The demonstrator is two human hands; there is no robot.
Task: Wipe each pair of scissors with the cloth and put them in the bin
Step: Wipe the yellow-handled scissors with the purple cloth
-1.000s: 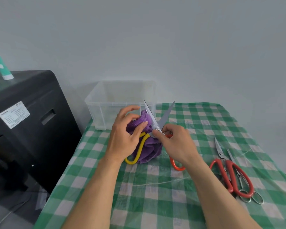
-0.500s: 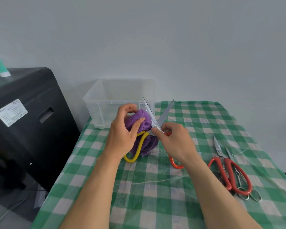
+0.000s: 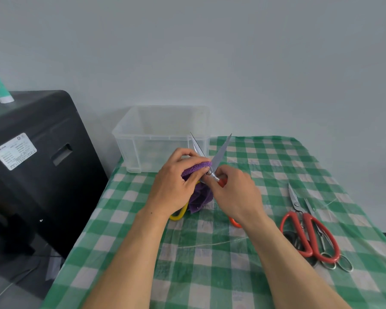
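Head view: the left hand [image 3: 176, 186] now pinches the purple cloth [image 3: 197, 169] flat onto one blade of the open yellow-and-orange scissors [image 3: 221, 152]; a second ago the cloth was a loose bunch, so wiping is judged under way. The right hand [image 3: 234, 197] grips them at the pivot. The clear bin [image 3: 143, 139] stands just behind, contents unclear. Both handles are mostly covered.

left hand [image 3: 174, 188]: closed in on the right hand [image 3: 234, 197], thumb now beside its fingertips | purple cloth [image 3: 196, 169]: loose bunch earlier, now a flat fold pinched over the base of the left blade of the scissors [image 3: 221, 152] | yellow handle [image 3: 178, 215]: long arc earlier, now only the lower loop shows
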